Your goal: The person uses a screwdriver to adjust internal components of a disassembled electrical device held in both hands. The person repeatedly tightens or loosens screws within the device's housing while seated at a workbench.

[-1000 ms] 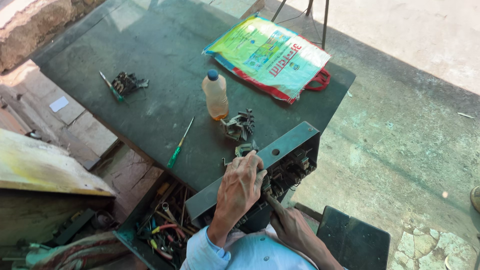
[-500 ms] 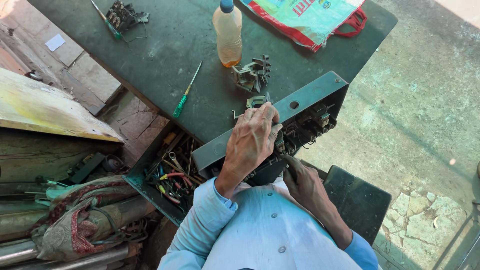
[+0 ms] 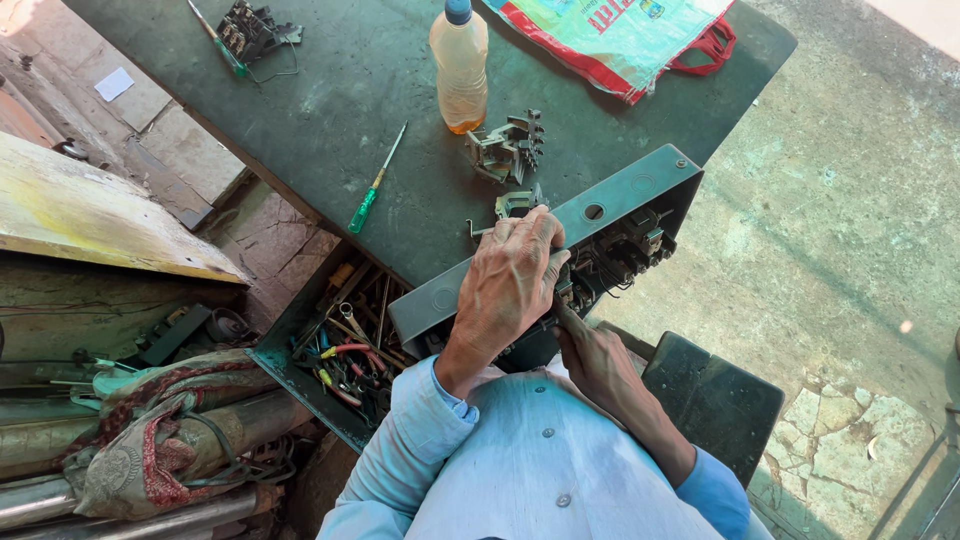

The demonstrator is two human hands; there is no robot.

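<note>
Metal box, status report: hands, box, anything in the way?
Left hand clamped over metal box top edge. Right hand reaching inside from below; fingers hidden. Box tilted at table edge. Nothing blocking.

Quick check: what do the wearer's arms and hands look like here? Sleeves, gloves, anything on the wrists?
Both hands are bare: no gloves, rings or watch visible on the left hand or the right hand. Both arms wear long light-blue shirt sleeves, with a buttoned cuff at the left wrist. The shirt front has small buttons.

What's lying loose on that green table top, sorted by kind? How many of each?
Screwdrivers: 2
Plastic bottles: 1
Woven bags: 1
Loose electrical parts: 3
Metal switch boxes: 1
Total: 8
</note>
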